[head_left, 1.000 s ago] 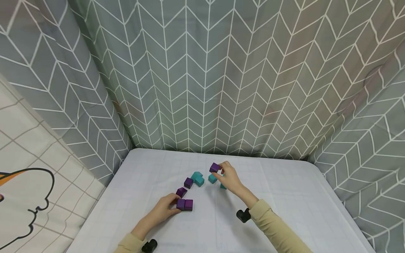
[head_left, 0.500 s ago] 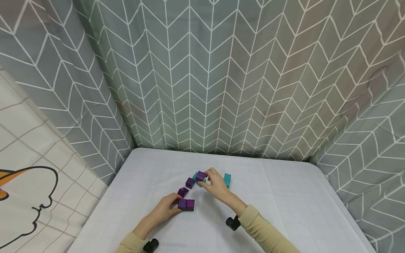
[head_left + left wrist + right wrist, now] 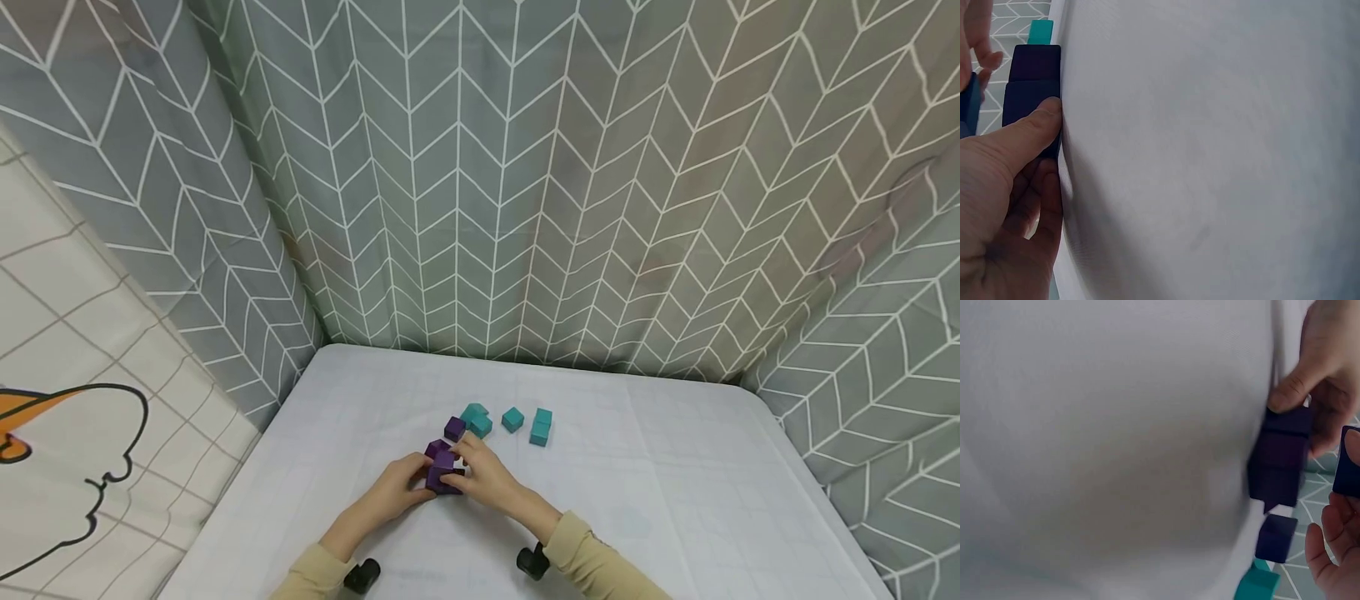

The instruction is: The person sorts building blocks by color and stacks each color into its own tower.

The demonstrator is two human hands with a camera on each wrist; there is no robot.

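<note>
A joined pair of purple blocks (image 3: 442, 481) lies on the white table (image 3: 675, 500). My left hand (image 3: 408, 483) grips this pair from the left, thumb pressed on its side (image 3: 1032, 94). My right hand (image 3: 468, 468) pinches a single purple block (image 3: 442, 457) and holds it right above the pair, seen at the frame edge in the right wrist view (image 3: 1347, 464). The left thumb (image 3: 1294, 390) and the pair (image 3: 1280, 459) show there too. Whether the held block touches the pair I cannot tell.
A loose purple cube (image 3: 454, 428) sits just behind the hands, next to a teal cluster (image 3: 476, 419). Further right lie a teal cube (image 3: 513, 419) and a teal two-block piece (image 3: 542, 427). Patterned curtains (image 3: 525, 208) wall the table at the back and sides.
My right hand carried the purple block from the far teal pieces leftward and toward me, down to the purple pair. The left hand stayed on the pair.
</note>
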